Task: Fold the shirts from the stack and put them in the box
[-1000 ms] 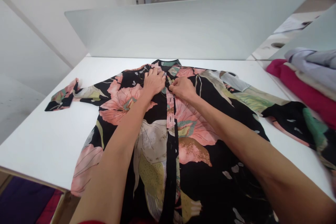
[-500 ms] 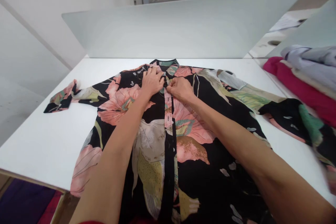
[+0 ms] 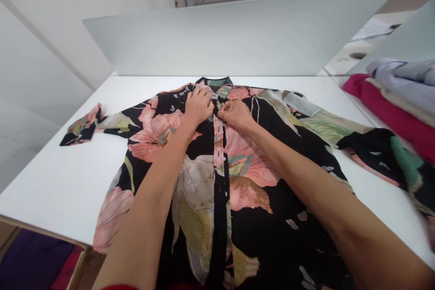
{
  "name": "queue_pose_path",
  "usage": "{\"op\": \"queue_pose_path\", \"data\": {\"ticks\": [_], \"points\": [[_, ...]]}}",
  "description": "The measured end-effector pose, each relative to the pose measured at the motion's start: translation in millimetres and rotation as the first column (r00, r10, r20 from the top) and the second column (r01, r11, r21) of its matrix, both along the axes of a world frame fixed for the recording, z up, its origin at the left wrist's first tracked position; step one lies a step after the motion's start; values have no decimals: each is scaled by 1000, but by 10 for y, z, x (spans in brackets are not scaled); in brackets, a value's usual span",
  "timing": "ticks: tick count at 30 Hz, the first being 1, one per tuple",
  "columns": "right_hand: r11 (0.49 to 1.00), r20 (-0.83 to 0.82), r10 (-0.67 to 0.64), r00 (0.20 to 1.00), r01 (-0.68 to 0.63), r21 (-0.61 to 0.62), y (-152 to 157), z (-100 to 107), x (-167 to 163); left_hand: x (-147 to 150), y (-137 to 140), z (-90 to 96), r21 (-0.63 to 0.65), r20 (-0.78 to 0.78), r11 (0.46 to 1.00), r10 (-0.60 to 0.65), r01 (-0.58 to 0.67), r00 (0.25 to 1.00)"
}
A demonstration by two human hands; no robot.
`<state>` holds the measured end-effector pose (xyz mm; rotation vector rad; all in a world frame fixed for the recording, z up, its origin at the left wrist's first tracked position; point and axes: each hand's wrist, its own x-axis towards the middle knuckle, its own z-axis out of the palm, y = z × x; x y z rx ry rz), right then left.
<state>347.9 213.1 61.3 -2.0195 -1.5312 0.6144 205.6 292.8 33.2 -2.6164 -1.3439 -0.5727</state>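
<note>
A black floral shirt (image 3: 251, 222) lies spread front up, its collar (image 3: 222, 82) at the far end and its sleeves out to both sides. Just below the collar, my left hand (image 3: 199, 105) rests over the shirt's left front, fingers curled with the tips at the front opening. My right hand (image 3: 235, 113) pinches the edge of the buttonhole placket (image 3: 218, 140) opposite, a small distance from the left fingertips. A small pale label (image 3: 215, 96) shows between the hands. Whether a button is between the fingers is hidden.
The white table (image 3: 44, 181) carries the shirt. Behind it stands a frosted panel (image 3: 217, 41). Folded magenta cloth (image 3: 384, 104) and grey cloth (image 3: 404, 74) are piled at the right. Purple cloth (image 3: 34, 258) lies below the table's left front edge.
Both hands stay at the top of the front opening, with only slight finger movement. The pale label between them shows more now. The whole view has shifted slightly.
</note>
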Motion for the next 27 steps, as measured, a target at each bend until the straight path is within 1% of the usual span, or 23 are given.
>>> {"op": "queue_pose_path", "data": {"ticks": [3, 7, 13, 18, 27], "points": [[1000, 32, 1, 999, -1, 12, -8, -8, -3, 6, -28, 22, -21, -12, 999, 38, -38, 999], [1000, 56, 3, 998, -5, 22, -9, -27, 0, 3, -53, 39, -14, -16, 998, 58, -58, 998], [999, 88, 19, 996, -22, 28, -10, -31, -2, 7, -33, 7, -2, -32, 989, 146, -147, 989], [1000, 98, 11, 995, -13, 20, -20, -24, -9, 5, -28, -6, 26, -9, 991, 128, -128, 992], [1000, 118, 10, 993, -13, 25, -22, -38, -13, 3, -31, -8, 40, 15, 990, 138, -139, 990]]}}
